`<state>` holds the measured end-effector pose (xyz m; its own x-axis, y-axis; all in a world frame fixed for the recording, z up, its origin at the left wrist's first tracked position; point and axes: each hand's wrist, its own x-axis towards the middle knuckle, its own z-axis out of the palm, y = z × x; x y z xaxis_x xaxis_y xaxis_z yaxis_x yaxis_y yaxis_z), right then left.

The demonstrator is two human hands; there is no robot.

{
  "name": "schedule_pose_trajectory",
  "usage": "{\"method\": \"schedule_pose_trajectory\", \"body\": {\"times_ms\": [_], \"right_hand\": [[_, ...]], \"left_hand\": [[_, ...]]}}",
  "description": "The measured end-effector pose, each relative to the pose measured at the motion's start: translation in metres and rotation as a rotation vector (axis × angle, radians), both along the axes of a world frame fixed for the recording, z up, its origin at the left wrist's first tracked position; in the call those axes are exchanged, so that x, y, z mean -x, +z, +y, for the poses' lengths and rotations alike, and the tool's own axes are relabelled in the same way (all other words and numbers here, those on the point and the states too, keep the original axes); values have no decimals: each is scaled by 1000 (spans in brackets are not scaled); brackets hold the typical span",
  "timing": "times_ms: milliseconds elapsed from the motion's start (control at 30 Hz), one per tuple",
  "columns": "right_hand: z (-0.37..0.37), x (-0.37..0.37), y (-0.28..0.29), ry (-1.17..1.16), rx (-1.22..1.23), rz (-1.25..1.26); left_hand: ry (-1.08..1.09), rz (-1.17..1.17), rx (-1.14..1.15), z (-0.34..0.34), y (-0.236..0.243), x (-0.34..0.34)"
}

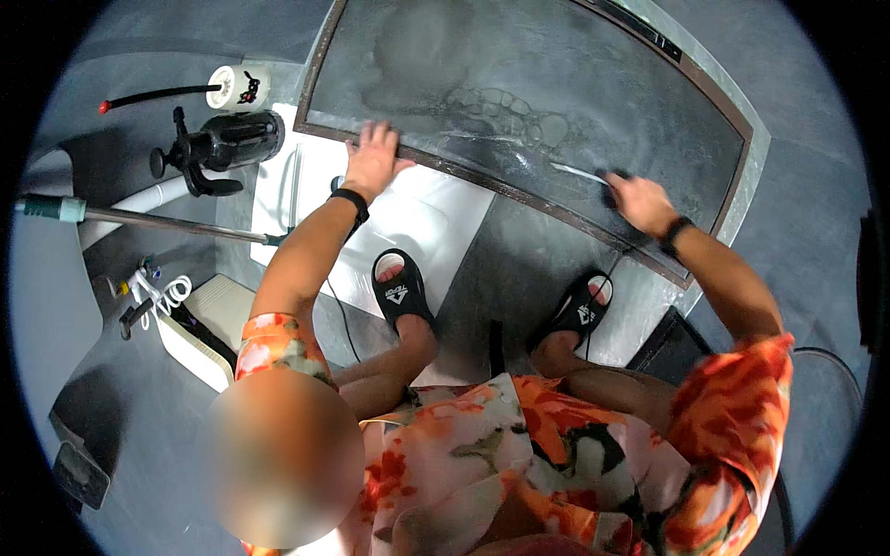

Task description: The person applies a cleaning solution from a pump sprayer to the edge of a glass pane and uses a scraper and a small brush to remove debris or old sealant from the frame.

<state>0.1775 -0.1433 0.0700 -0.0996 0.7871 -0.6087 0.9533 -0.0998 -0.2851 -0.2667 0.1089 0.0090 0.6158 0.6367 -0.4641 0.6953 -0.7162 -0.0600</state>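
Observation:
A large dark grey panel with a brown frame (454,169) lies in front of me, its surface streaked with wet patches and bubbly foam (510,111). My left hand (374,157) rests on the panel's near left edge, fingers spread and holding nothing. Closed around the dark end of a slim tool with a narrow white strip (579,173) is my right hand (644,202). The tool's white strip lies low over the panel, beside a bright wet smear. Its exact kind is hard to make out, as my fingers cover part of it.
To the left are a black pump sprayer (246,139), a white round container (243,88) with a red-tipped black rod, and a metal pole (176,224). A beige box (199,334) sits below, near a coiled white hose (171,296). Black slippers (399,283) are on my feet.

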Motion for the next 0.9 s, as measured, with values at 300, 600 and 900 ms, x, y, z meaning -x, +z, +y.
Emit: {"method": "schedule_pose_trajectory", "body": {"times_ms": [300,600,900], "right_hand": [[-116,13,15,-323,-141,-35],[-124,55,22,-246,-399,-137],[-89,-6,137,-279,-705,-271]], "left_hand": [[-680,-134,60,31,-16,-9],[-852,-106,149,47,54,-26],[-861,-430,-210,87,214,-55]]}}
